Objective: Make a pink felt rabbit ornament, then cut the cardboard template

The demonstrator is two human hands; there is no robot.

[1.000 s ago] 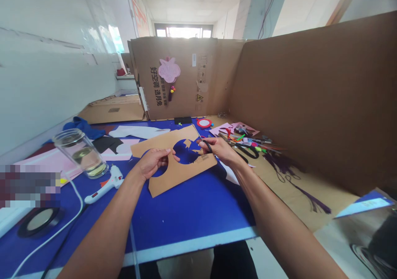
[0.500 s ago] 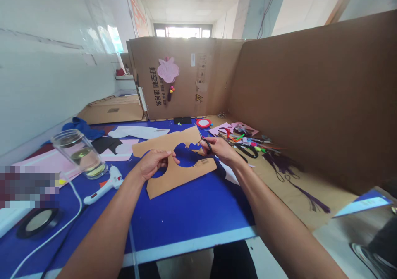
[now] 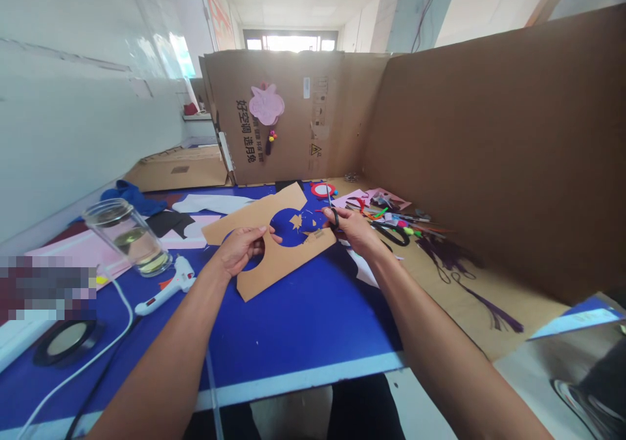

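Note:
My left hand [image 3: 240, 249] pinches a brown cardboard sheet [image 3: 283, 270] by the strip between its two round cut-outs. The right cut-out is open on its right side. My right hand [image 3: 353, 230] grips a pair of scissors [image 3: 334, 217] by the dark handles, fingers through the loops. The blades point up and away, apart from the sheet's edge. Through the opening, a small jagged cardboard scrap [image 3: 296, 221] shows over the blue table [image 3: 293, 332].
On the left are a glass jar [image 3: 130, 239], a white glue gun [image 3: 171, 287] with its cord and a tape roll [image 3: 66, 343]. Large black-handled scissors [image 3: 394, 233], pink paper and purple tassels [image 3: 489, 309] lie right. Cardboard walls [image 3: 489, 140] stand behind and right.
The scissors have come away from the cardboard, their blades now pointing up. The sheet's right end has opened, with scraps seen in the gap. My left hand keeps its hold.

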